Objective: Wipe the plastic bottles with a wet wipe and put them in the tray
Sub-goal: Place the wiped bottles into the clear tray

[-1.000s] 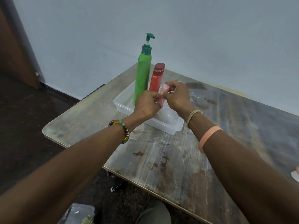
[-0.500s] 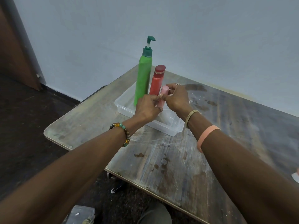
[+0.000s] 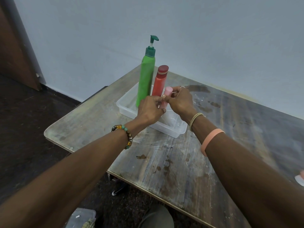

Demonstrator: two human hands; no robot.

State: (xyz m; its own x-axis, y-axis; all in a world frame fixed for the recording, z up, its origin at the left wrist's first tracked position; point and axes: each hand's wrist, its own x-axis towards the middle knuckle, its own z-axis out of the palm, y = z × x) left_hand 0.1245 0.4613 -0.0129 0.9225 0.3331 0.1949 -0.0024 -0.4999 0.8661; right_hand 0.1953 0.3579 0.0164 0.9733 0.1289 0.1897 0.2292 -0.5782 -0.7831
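Pink plastic bottle (image 3: 167, 94), small, upright over the clear plastic tray (image 3: 167, 130), base hidden. Your left hand (image 3: 150, 109) and right hand (image 3: 180, 101) both pinch it, fingers curled. Seat it straight down at 4 o'clock of the red capped bottle (image 3: 159, 84); avoid knocking that.

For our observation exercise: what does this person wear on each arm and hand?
No sleeves. By the left hand, a bracelet of brown, amber and green beads. By the right hand, thin tan wrist bands, a peach band higher up, and a ring on one finger.
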